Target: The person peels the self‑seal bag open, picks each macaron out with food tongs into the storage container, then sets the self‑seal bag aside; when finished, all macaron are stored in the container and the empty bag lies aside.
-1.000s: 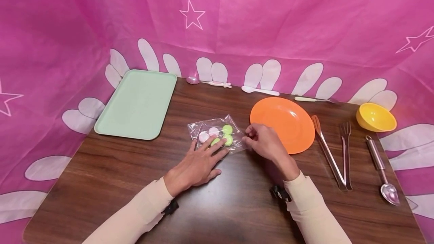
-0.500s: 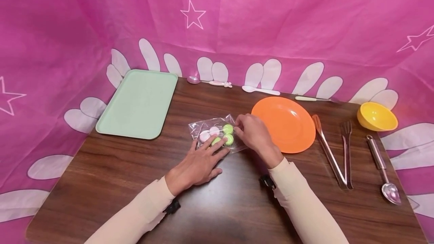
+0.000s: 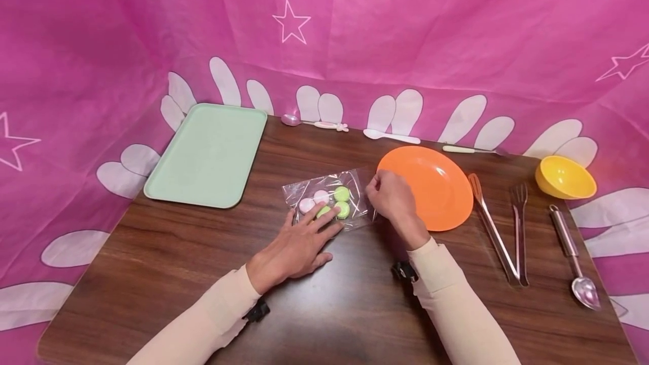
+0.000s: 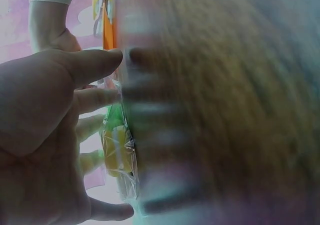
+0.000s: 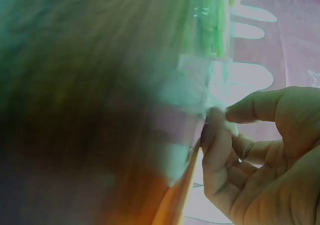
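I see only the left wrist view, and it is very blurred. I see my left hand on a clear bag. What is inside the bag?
Observer: The head view shows round sweets in the bag, two pink and two or three green.
Operator: Where is the right hand?
Observer: The right hand pinches the bag's right edge, next to an orange plate.
Operator: Is the left hand gripping the bag?
Observer: No. The left hand lies flat, its straight fingers pressing the bag onto the table.
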`<control>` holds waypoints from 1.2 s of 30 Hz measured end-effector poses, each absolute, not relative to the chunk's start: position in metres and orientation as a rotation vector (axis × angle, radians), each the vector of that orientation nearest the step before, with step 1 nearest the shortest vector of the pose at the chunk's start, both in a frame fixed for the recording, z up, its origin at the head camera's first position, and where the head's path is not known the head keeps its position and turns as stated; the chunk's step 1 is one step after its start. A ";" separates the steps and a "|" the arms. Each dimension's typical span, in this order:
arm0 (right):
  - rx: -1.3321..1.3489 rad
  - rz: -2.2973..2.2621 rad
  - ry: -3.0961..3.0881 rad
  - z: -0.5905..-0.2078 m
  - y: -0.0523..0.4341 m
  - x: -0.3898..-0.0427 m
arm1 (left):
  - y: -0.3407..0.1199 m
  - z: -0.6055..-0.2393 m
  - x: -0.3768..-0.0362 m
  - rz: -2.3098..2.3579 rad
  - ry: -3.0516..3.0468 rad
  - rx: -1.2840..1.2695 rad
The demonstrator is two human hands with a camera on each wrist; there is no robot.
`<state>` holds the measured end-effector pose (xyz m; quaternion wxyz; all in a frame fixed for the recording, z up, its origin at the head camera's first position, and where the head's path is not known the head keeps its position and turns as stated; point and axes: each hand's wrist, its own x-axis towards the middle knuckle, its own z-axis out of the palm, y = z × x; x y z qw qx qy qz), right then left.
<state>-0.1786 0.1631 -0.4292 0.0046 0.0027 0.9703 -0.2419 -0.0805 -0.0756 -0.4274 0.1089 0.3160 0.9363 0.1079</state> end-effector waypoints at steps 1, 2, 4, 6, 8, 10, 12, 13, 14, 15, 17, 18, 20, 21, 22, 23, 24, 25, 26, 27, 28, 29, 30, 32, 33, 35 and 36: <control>0.000 -0.780 3.034 -0.432 0.167 -0.179 | -0.075 -0.428 -0.081 0.320 2.755 0.929; -0.019 -0.793 3.033 -0.438 0.171 -0.182 | -0.075 -0.428 -0.081 0.320 2.756 0.929; -0.077 -0.836 3.013 -0.441 0.177 -0.182 | -0.074 -0.428 -0.081 0.319 2.760 0.933; -0.117 -0.873 2.995 -0.443 0.183 -0.181 | -0.073 -0.428 -0.082 0.317 2.773 0.944; -0.109 -0.908 2.968 -0.438 0.186 -0.175 | -0.071 -0.428 -0.083 0.306 2.802 0.967; -0.093 -0.936 2.936 -0.428 0.188 -0.165 | -0.069 -0.427 -0.084 0.285 2.842 0.999; -0.073 -0.944 2.912 -0.418 0.190 -0.155 | -0.066 -0.425 -0.087 0.263 2.885 1.021; -0.069 -0.939 2.909 -0.416 0.192 -0.151 | -0.064 -0.424 -0.089 0.255 2.905 1.029; -0.084 -0.936 2.898 -0.413 0.194 -0.146 | -0.062 -0.423 -0.091 0.259 2.928 1.035; -0.088 -0.931 2.896 -0.411 0.196 -0.142 | -0.059 -0.422 -0.094 0.272 2.946 1.031; -0.092 -0.917 2.891 -0.409 0.201 -0.135 | -0.052 -0.421 -0.102 0.322 2.975 1.001; -0.095 -0.912 2.887 -0.408 0.203 -0.131 | -0.048 -0.421 -0.106 0.356 2.991 0.982; -0.093 -0.907 2.879 -0.406 0.208 -0.123 | -0.040 -0.422 -0.117 0.412 3.032 0.932; -0.086 -0.908 2.872 -0.405 0.211 -0.119 | -0.036 -0.423 -0.122 0.423 3.052 0.899; -0.082 -0.910 2.867 -0.404 0.214 -0.115 | -0.032 -0.424 -0.127 0.426 3.071 0.865; -0.083 -0.914 2.864 -0.403 0.216 -0.111 | -0.029 -0.425 -0.132 0.429 3.086 0.835; -0.083 -0.915 2.864 -0.402 0.219 -0.107 | -0.025 -0.425 -0.136 0.424 3.095 0.805; -0.082 -0.917 2.864 -0.401 0.221 -0.103 | -0.022 -0.426 -0.139 0.416 3.098 0.777; -0.078 -0.916 2.865 -0.400 0.224 -0.099 | -0.019 -0.426 -0.142 0.413 3.092 0.754; -0.073 -0.914 2.873 -0.398 0.227 -0.095 | -0.016 -0.426 -0.144 0.410 3.085 0.731; -0.069 -0.909 2.884 -0.397 0.231 -0.091 | -0.013 -0.426 -0.146 0.412 3.075 0.715; -0.060 -0.898 2.898 -0.396 0.234 -0.087 | -0.010 -0.426 -0.147 0.410 3.067 0.703; -0.049 -0.886 2.909 -0.395 0.238 -0.083 | -0.008 -0.426 -0.148 0.399 3.068 0.696; -0.025 -0.856 2.939 -0.393 0.246 -0.076 | -0.003 -0.426 -0.150 0.367 3.080 0.688; -0.018 -0.845 2.948 -0.393 0.250 -0.073 | -0.001 -0.426 -0.151 0.345 3.088 0.686; -0.006 -0.811 2.970 -0.392 0.258 -0.068 | 0.002 -0.427 -0.152 0.301 3.101 0.690; -0.003 -0.797 2.980 -0.392 0.262 -0.066 | 0.003 -0.427 -0.152 0.283 3.104 0.695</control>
